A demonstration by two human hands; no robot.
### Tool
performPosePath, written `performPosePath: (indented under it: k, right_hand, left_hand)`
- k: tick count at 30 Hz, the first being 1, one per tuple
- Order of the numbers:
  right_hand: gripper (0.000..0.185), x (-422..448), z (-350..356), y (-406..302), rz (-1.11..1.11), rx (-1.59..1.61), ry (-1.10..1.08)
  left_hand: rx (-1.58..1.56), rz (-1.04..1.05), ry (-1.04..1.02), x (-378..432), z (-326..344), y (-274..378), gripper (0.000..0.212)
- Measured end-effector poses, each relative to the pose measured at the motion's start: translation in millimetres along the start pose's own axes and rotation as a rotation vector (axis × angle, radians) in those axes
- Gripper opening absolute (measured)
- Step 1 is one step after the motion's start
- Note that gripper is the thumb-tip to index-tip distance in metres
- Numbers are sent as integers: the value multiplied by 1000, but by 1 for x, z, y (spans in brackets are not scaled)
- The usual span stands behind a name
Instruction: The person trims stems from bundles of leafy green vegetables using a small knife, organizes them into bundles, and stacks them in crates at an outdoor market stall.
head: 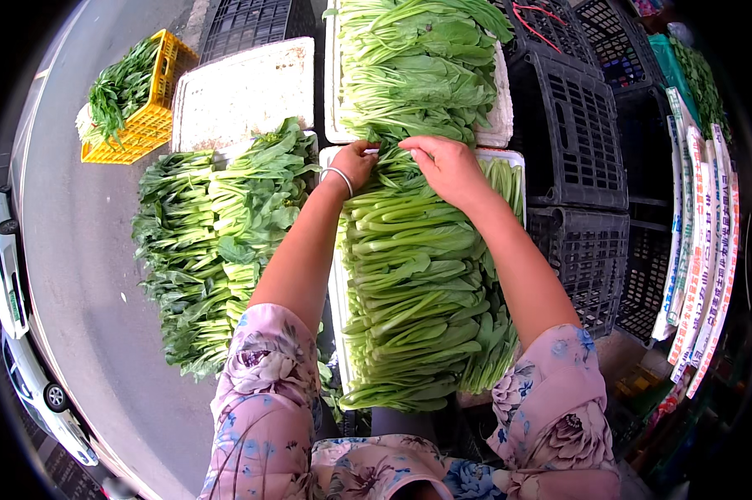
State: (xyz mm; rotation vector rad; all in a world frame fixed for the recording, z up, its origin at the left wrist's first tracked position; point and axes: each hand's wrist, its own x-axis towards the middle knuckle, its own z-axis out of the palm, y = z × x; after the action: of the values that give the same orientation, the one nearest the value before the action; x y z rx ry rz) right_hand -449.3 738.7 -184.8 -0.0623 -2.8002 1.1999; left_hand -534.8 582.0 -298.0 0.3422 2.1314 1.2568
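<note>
A white foam box [340,337] before me is filled with rows of leafy green stalks [413,269], which look like choy sum. Over its far end, my left hand [353,165] has its fingertips down at the box rim, against the leaves. A pale bangle circles that wrist. My right hand [446,167] is bent just across from it, thumb and fingers pointing in over dark leaves [396,165]. Whether either hand pinches a leaf is hidden. Beyond the hands, a second foam box [332,81] carries another heap of leafy greens [413,81].
More stalked greens [226,250] lie at left, by a white foam lid [245,94]. A yellow crate [132,134] with greens stands on the road [94,250]. Black plastic crates [585,131] are stacked at right, near foam boards bearing writing [701,250]. Cars [44,387] stand far left.
</note>
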Motion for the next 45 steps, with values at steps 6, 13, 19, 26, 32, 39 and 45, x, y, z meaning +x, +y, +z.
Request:
performPosePath:
  k: [6,13,19,26,32,39,45]
  right_hand:
    - [28,-9,40,27,124,-240,-177]
    - [35,-24,44,14,204,-312,-415]
    - [36,-23,38,31,285,-281,-423]
    - [33,-39,37,35,263,-196,-381]
    - [32,-35,37,30,237,-103,-327]
    - [46,18,32,24,464,-167,-494]
    - [64,44,53,4,582,-509,-754]
  left_hand:
    - [-260,10,38,9,10,-4,45]
    - [-440,-51,-131,35,-21,-21,58]
    - [5,-52,125,27,1,-3,39]
    - [-35,-53,332,17,-1,1,25]
    - [124,-113,397,7,-24,-6,21]
    - [-223,-440,220,7,-14,18,25]
    - [-630,-508,191,12,-20,4,20]
